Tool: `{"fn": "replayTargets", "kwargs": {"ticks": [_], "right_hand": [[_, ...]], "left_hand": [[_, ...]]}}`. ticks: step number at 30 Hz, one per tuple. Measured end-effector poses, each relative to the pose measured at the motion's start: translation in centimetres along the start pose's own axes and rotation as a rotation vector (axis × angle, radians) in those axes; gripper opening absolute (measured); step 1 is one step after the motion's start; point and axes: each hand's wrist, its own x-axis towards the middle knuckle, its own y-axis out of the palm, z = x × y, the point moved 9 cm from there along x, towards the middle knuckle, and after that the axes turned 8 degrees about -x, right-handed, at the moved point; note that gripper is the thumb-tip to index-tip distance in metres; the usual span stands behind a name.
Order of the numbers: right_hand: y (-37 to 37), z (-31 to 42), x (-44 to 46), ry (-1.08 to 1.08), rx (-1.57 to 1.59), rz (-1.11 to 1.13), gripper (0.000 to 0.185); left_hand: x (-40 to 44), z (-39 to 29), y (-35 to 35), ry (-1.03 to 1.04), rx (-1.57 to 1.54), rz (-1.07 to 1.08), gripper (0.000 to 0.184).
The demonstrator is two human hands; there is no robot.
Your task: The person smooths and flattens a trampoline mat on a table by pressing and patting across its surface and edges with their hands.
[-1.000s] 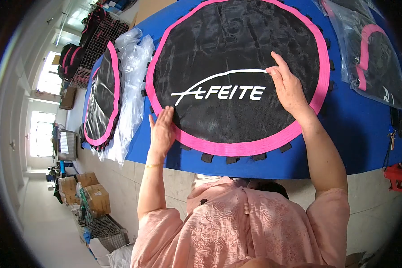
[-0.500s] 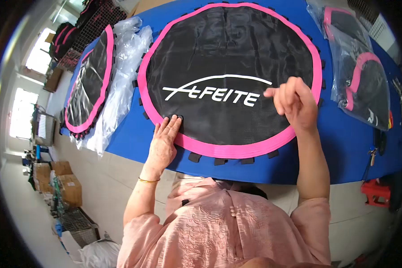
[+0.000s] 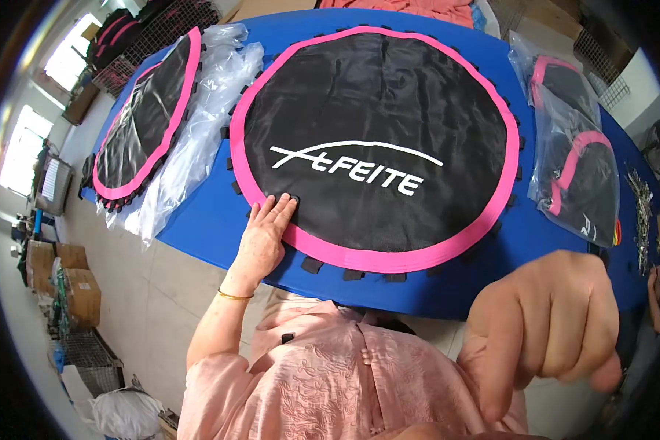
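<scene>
A round black trampoline mat (image 3: 374, 95) with a pink border, black edge tabs and white lettering lies on the blue table (image 3: 191, 227). My left hand (image 3: 262, 238) rests flat on the border at the lower left, fingers stretched out. A small dark object (image 3: 295, 199) shows at its fingertips; its kind is unclear. Close to the camera, my right hand (image 3: 543, 319) is raised off the mat at the lower right. Its fingers are curled, and whatever they hold, if anything, is hidden.
A folded pink-edged mat (image 3: 150, 110) lies at the left beside clear plastic wrap (image 3: 198, 139). Plastic-bagged mats (image 3: 576, 165) lie at the right, near a bundle of thin metallic pieces (image 3: 640, 220). Cardboard boxes (image 3: 81, 297) stand on the floor at left.
My right hand has moved away from the mat's lettering, down and to the right, towards the camera. My left hand stays on the border. The view has shifted slightly.
</scene>
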Motion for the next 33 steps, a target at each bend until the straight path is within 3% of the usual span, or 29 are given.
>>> {"fn": "replayTargets", "kwargs": {"ticks": [1, 4, 6, 7, 10, 12, 22, 25, 27, 28, 31, 33], "right_hand": [[1.2, -0.6, 1.0, 0.080, 0.060, 0.298, 0.045], [4.0, -1.4, -0.4, 0.092, 0.133, 0.465, 0.051], [1.1, 0.1, -2.8, -0.161, 0.058, -0.124, 0.048], [1.0, 0.2, -2.8, -0.167, 0.059, -0.133, 0.048], [-0.2, 0.1, -1.7, -0.126, 0.064, -0.142, 0.047], [1.0, -0.6, -0.6, 0.001, 0.059, 0.200, 0.053], [1.1, 0.3, -0.5, -0.008, 0.051, 0.155, 0.056], [2.4, -0.7, -0.5, 0.093, 0.090, 0.314, 0.056], [1.3, -0.4, -1.9, -0.054, 0.062, 0.041, 0.043], [0.9, -0.2, -1.2, -0.057, 0.066, 0.041, 0.043], [2.1, -0.9, 0.3, 0.099, 0.091, 0.328, 0.055], [2.1, -0.9, 0.3, 0.091, 0.093, 0.329, 0.054]], "left_hand": [[0.0, -0.2, -0.2, 0.004, -0.029, -0.012, 0.084], [0.0, -0.1, 0.0, 0.011, 0.018, 0.029, 0.084], [-0.1, -0.1, -0.1, 0.010, 0.023, 0.038, 0.084], [0.0, -0.2, -0.2, 0.013, 0.021, 0.041, 0.085], [0.0, -0.1, 0.0, -0.006, 0.023, 0.055, 0.085], [0.2, 0.0, 0.2, -0.003, 0.016, 0.056, 0.085], [0.7, -1.4, 0.1, 0.006, 0.085, 0.045, 0.081], [1.2, -1.3, 0.2, 0.013, 0.105, 0.032, 0.078], [1.8, -0.3, 0.3, 0.019, 0.094, 0.017, 0.076], [2.2, 0.6, 0.5, 0.016, 0.099, 0.020, 0.076], [4.3, 3.5, -0.5, -0.052, 0.200, -0.037, 0.074], [5.8, 7.0, -0.9, -0.094, 0.243, -0.050, 0.072]]}}
